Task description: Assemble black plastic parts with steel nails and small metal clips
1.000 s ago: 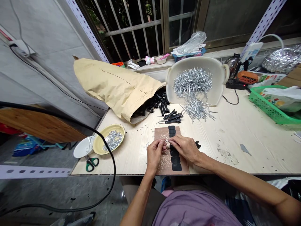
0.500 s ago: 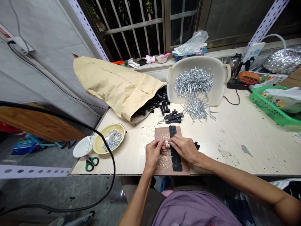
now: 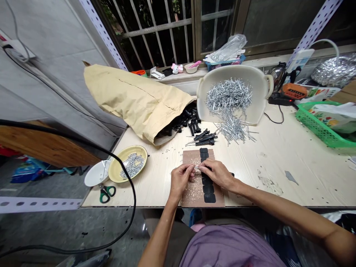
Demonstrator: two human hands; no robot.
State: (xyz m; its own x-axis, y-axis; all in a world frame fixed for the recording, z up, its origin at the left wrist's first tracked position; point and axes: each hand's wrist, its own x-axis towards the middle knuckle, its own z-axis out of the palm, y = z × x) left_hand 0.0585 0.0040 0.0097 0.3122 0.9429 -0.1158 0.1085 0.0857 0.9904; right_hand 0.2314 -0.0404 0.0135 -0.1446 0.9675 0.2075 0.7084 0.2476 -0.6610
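A thin silver nail [image 3: 197, 167] spans the small gap between my two hands. My left hand [image 3: 181, 178] is closed in a pinch at its left end, and anything else inside those fingers is hidden. At the other end, my right hand [image 3: 218, 172] pinches it with thumb and forefinger. Both hands hover over a brown board [image 3: 191, 196] strewn with pale specks. A strip of black pads [image 3: 209, 197] runs down the board, partly covered by my right hand. Black plastic pieces with metal pins [image 3: 205, 138] lie just beyond the board.
A pale tub [image 3: 258, 111] spills silver nails [image 3: 229, 98] at the back. Beside it a paper sack [image 3: 139, 100] lies open with black parts. At left are a yellow bowl [image 3: 114, 172] of small metal bits, a white dish [image 3: 93, 174] and scissors [image 3: 107, 193]. A green basket [image 3: 319, 128] stands right.
My hands stay pinched together over the board with only a slight shift. A black piece by my right wrist is now mostly hidden behind it. The view has tilted a little.
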